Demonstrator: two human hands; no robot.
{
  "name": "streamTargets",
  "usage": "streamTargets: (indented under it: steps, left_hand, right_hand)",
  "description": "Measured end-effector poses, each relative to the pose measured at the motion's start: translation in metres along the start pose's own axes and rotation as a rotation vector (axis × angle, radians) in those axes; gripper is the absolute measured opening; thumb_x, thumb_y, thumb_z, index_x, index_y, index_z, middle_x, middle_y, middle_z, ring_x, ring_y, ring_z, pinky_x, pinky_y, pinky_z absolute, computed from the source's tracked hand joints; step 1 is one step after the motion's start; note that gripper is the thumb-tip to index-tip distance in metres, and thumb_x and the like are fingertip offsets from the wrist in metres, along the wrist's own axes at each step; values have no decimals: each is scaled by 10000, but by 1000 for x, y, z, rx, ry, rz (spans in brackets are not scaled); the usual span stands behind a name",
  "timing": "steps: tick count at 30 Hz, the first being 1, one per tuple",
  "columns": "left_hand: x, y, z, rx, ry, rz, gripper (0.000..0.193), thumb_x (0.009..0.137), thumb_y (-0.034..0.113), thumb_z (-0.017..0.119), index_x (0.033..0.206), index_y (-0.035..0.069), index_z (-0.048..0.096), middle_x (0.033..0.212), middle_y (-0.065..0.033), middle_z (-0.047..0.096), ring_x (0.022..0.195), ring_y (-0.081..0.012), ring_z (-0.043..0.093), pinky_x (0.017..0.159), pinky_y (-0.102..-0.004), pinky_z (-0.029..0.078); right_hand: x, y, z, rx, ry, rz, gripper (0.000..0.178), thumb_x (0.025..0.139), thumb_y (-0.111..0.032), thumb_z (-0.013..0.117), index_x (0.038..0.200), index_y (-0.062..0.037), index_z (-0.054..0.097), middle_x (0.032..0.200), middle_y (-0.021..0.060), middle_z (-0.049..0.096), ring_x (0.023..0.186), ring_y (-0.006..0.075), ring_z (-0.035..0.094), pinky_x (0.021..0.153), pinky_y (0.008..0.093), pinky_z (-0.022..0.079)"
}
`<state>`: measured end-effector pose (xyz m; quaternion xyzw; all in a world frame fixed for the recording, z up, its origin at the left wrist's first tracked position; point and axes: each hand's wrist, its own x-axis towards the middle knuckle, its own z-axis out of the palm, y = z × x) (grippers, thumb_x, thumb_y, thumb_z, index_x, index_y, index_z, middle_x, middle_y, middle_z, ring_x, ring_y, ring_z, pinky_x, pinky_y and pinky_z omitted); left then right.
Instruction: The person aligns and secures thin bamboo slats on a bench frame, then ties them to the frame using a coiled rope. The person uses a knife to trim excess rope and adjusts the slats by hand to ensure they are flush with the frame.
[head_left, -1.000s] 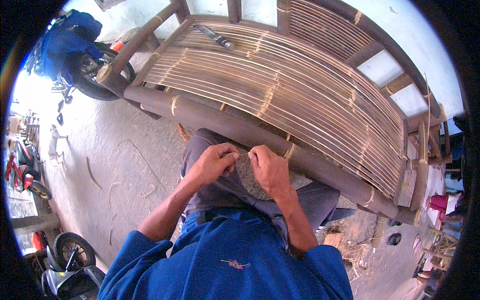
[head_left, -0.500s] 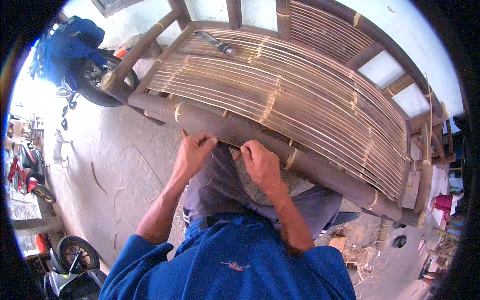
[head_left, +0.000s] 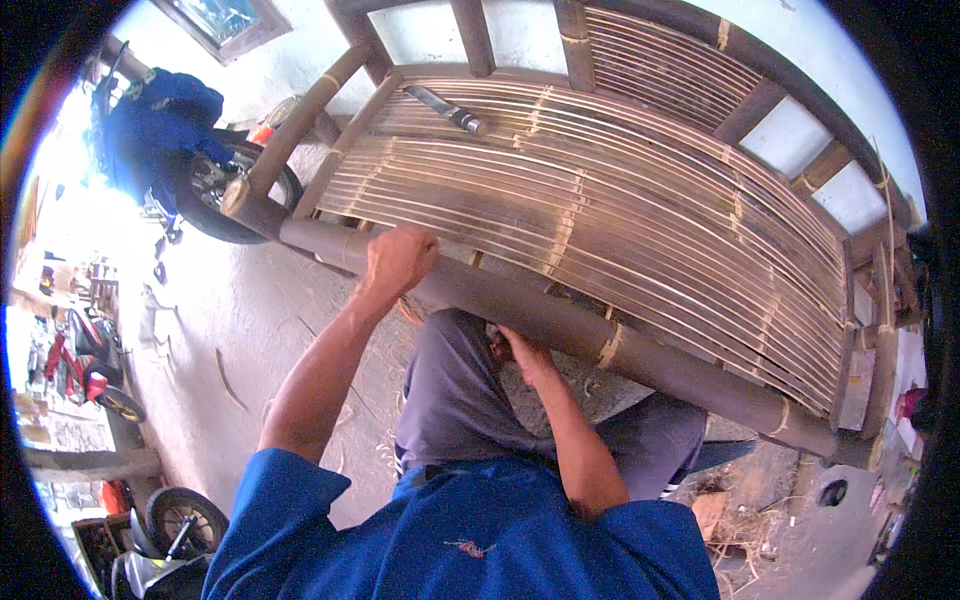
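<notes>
A long bamboo bench with a slatted seat (head_left: 480, 195) stretches across in front of me. Its thick, dark front rail (head_left: 560, 310) runs just beyond my knees. Curled into a fist, my left hand (head_left: 402, 260) rests on top of this rail towards its left end; whatever its fingers hold is hidden. My right hand (head_left: 525, 357) reaches under the rail beside my knee, with its fingertips mostly out of sight. Pale binding (head_left: 610, 345) wraps the rail to the right of that hand. A broad-bladed knife (head_left: 445, 108) lies on the seat's far left.
A motorbike wheel (head_left: 245, 190) stands behind the bench's left end. More motorbikes, one red (head_left: 85, 365), are at the left. A pale cat (head_left: 152, 312) lies on the concrete floor. Shavings (head_left: 735, 545) litter the floor at lower right.
My hands, close together below the rail before, have parted. The left rose onto the rail as a fist; the right went down beneath it. The view has shifted slightly.
</notes>
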<state>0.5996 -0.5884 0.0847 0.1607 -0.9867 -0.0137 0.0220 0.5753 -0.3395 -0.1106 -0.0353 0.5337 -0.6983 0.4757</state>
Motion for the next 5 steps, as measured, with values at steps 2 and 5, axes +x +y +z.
streamTargets:
  steps: [2,5]
  left_hand:
    - [7,5,3,-133,-87,-7,295,853,356,626,1000,153,782,913,-226,719,886,-435,702,783,-545,552]
    - [21,15,5,-176,-245,-83,317,840,389,623,945,135,783,896,-214,722,882,-433,702,776,-543,543]
  right_hand:
    - [28,9,4,193,55,6,271,1009,-331,642,1109,-87,702,948,33,723,801,162,673,691,331,560]
    - [50,17,4,461,-70,-8,285,1003,-329,651,1144,-85,694,1005,61,728,864,193,689,794,347,568]
